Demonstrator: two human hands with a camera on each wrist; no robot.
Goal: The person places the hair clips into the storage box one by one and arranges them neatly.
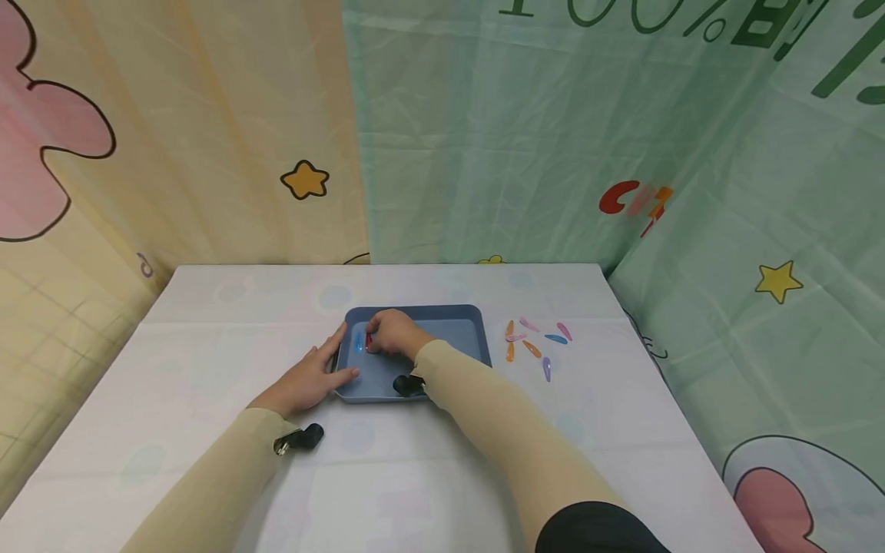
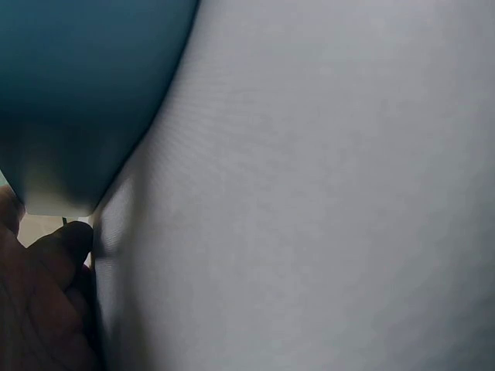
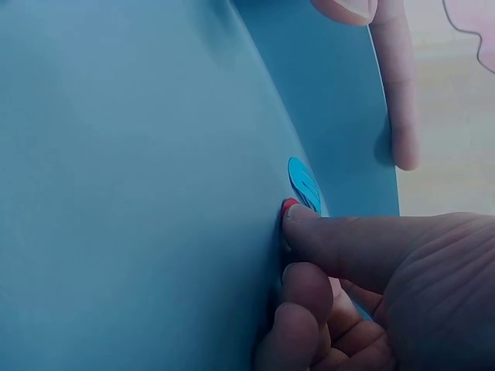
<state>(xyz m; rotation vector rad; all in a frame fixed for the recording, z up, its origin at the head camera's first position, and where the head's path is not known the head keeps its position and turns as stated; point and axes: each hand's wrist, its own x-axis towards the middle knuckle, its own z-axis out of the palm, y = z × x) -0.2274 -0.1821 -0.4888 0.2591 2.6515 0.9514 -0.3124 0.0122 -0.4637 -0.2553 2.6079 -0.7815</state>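
A blue-grey tray (image 1: 452, 313) lies on the table. Over its left part my right hand (image 1: 397, 333) pinches a red snap hair clip (image 3: 289, 205) between thumb and fingers, close to the tray floor. Most of that clip is hidden by the fingers. Just left of it, a blue hair clip (image 1: 359, 342) lies flat in the tray. My left hand (image 1: 309, 379) rests at the tray's left edge, fingers stretched along the side and thumb reaching over the near-left corner. In the left wrist view, its fingers (image 2: 46, 286) show beside the tray's outer wall.
Right of the tray, several loose hair clips lie scattered on the white tabletop (image 1: 415, 476), among them an orange clip (image 1: 531, 349), a blue clip (image 1: 556, 339), a purple clip (image 1: 547, 369) and a pink clip (image 1: 565, 331). Printed curtains (image 1: 477, 153) hang behind the table.
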